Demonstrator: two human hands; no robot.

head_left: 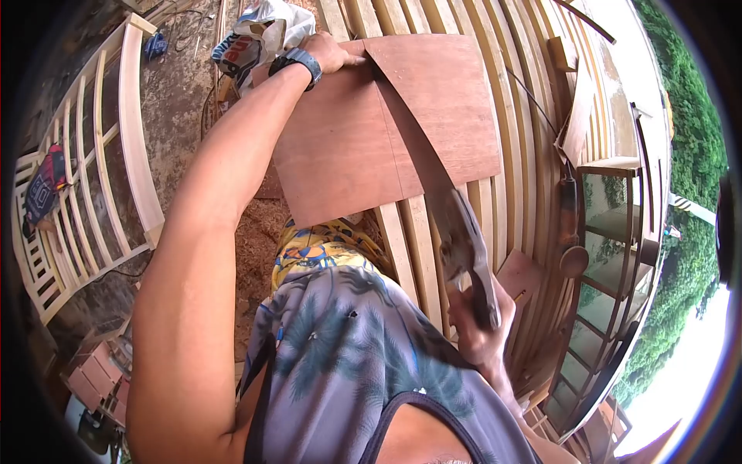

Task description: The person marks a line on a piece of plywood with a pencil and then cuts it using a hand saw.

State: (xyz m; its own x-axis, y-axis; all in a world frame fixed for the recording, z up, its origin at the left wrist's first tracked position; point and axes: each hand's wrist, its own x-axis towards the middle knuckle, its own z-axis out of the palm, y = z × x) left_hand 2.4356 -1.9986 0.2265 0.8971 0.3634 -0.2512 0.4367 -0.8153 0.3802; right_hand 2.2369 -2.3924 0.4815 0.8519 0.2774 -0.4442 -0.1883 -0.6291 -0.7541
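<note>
Head view: worn on the person's head | faces forward and steeply down | close over chest and arms | wide fisheye, dark rounded corners | single view only

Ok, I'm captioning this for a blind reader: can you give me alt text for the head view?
Seen from above, a person saws a reddish plywood sheet lying on pale wooden slats: the right hand grips the handsaw, its blade in the cut, while the left hand, wearing a wristwatch, presses on the sheet's far edge. Sawdust lies below.
</note>
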